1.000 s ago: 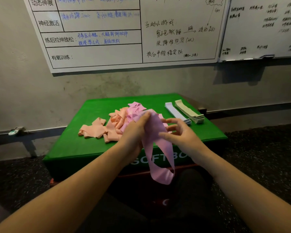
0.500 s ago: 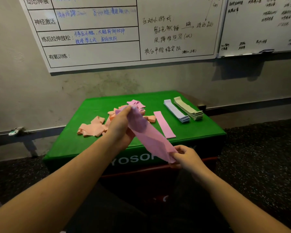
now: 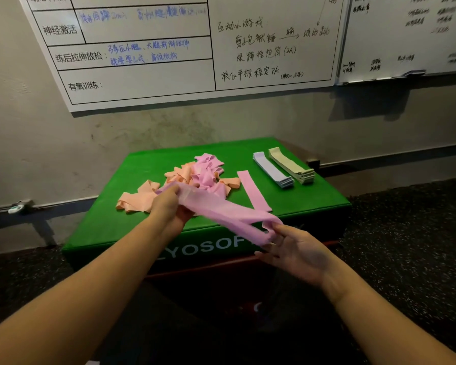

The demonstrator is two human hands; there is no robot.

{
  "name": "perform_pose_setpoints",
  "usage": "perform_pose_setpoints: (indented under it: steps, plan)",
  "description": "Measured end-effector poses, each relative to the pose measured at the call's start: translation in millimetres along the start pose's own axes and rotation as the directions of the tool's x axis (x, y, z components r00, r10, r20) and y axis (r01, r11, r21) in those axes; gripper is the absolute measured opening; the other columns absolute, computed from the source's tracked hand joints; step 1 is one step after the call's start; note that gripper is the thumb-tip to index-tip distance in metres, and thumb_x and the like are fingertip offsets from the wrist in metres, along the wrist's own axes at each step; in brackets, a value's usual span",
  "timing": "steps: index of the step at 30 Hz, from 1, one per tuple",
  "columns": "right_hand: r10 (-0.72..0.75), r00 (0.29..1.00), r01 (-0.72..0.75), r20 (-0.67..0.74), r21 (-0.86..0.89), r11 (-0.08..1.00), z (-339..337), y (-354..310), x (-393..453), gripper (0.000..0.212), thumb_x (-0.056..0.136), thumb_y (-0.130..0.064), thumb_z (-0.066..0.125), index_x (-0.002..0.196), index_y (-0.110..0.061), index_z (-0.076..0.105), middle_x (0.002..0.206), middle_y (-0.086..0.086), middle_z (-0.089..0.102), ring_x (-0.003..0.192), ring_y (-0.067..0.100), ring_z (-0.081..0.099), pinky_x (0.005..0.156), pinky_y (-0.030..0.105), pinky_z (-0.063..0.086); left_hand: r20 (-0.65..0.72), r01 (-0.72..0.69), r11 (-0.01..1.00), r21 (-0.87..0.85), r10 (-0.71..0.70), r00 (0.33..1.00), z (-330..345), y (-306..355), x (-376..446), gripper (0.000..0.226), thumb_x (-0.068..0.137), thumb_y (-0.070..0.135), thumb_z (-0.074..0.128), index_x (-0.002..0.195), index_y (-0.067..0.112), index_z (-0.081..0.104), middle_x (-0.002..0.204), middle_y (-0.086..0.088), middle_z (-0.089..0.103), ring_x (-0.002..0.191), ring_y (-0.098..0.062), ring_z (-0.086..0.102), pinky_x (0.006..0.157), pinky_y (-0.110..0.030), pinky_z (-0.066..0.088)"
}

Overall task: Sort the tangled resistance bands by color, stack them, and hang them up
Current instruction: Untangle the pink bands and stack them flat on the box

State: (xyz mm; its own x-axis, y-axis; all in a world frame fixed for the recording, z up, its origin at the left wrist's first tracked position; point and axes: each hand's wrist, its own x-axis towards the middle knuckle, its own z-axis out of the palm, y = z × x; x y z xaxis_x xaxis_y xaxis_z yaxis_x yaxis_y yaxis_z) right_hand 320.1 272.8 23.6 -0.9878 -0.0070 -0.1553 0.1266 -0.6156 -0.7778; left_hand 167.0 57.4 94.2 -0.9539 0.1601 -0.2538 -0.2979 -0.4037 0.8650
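Stretching a pink band (image 3: 221, 210) between my hands: left hand (image 3: 169, 206) pinches one end, right hand (image 3: 294, 250) grips the other, above the green tabletop (image 3: 111, 212).

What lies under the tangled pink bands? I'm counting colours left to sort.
Peach bands stick out from beneath the tangled pink heap on the green box. Anything buried deeper is covered.
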Motion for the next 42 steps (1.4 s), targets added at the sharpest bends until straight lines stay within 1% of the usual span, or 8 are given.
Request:
perform_pose_setpoints:
  steps: [4,7,11,17,24,30,36,42]
  plan:
    - [0.019,0.998,-0.007,0.057,-0.214,0.977,1,-3,-3,0.024,0.091,-0.027,0.053,0.080,-0.012,0.069,0.085,0.008,0.060,0.087,0.023,0.064,0.090,0.043,0.048,-0.023,0.002,1.000,0.030,-0.001,1.000,6,2,6,0.024,0.099,0.024,0.058,0.120,0.012,0.055,0.099,-0.007,0.066,0.082,-0.020,0.064,0.057,-0.038,0.054]
    - [-0.035,0.999,0.038,0.017,-0.402,0.915,-2,-4,-2,0.036,0.093,-0.031,0.053,0.109,-0.003,0.068,0.107,0.010,0.068,0.105,0.023,0.062,0.095,0.043,0.045,-0.040,-0.002,0.995,0.097,0.006,0.999,3,2,15,0.021,0.097,0.028,0.062,0.113,0.017,0.054,0.107,-0.006,0.064,0.089,-0.020,0.062,0.060,-0.035,0.050]
    - [-0.119,0.993,0.081,-0.024,-0.600,0.796,-5,-8,-1,0.029,0.098,-0.028,0.052,0.088,-0.014,0.076,0.101,0.002,0.074,0.106,0.018,0.064,0.104,0.048,0.041,-0.060,-0.020,0.986,0.167,0.030,0.998,0,8,25,0.034,0.095,0.033,0.064,0.123,0.016,0.054,0.102,-0.004,0.063,0.084,-0.017,0.060,0.056,-0.029,0.047]
    - [-0.167,0.979,0.026,-0.120,-0.731,0.682,-16,-12,8,0.033,0.079,-0.049,0.075,0.100,-0.025,0.080,0.107,-0.005,0.075,0.108,0.016,0.068,0.104,0.047,0.049,-0.047,0.012,0.971,0.238,-0.001,0.999,8,14,44,0.019,0.099,0.029,0.059,0.105,0.012,0.056,0.092,-0.005,0.060,0.074,-0.016,0.055,0.039,-0.020,0.046]
    - [-0.329,0.939,0.147,-0.100,-0.749,0.646,-31,-2,19,0.019,0.087,-0.014,0.073,0.096,-0.031,0.074,0.091,-0.007,0.076,0.087,0.003,0.070,0.083,0.022,0.053,-0.003,-0.061,0.959,0.278,0.065,0.998,30,7,73,0.023,0.101,0.025,0.055,0.114,0.006,0.056,0.105,-0.012,0.062,0.086,-0.021,0.063,0.046,-0.021,0.052]
    - [-0.400,0.912,0.252,-0.095,-0.639,0.726,-45,0,34,0.041,0.083,-0.009,0.077,0.108,-0.041,0.070,0.088,0.028,0.070,0.077,0.028,0.064,0.077,0.039,0.052,0.009,-0.073,0.950,0.305,0.074,0.997,46,-11,108,0.018,0.101,0.016,0.055,0.118,0.011,0.060,0.111,-0.011,0.060,0.088,-0.023,0.063,0.052,-0.026,0.058]
    - [-0.432,0.897,0.256,-0.096,-0.683,0.684,-55,-10,55,0.014,0.082,-0.006,0.077,0.089,-0.017,0.079,0.084,-0.002,0.077,0.077,0.003,0.068,0.071,0.015,0.049,0.024,-0.076,0.951,0.299,0.072,0.997,61,-24,139,0.030,0.102,0.019,0.055,0.131,0.014,0.055,0.106,-0.006,0.063,0.086,-0.020,0.066,0.060,-0.030,0.062]
    - [-0.338,0.940,0.217,0.040,-0.834,0.507,-74,-23,78,0.039,0.079,-0.001,0.079,0.104,-0.030,0.073,0.097,-0.012,0.075,0.088,-0.003,0.066,0.084,0.017,0.051,0.092,-0.091,0.953,0.290,0.067,0.994,74,-28,173,0.029,0.101,0.024,0.055,0.129,0.017,0.061,0.115,-0.008,0.066,0.094,-0.021,0.069,0.060,-0.027,0.060]
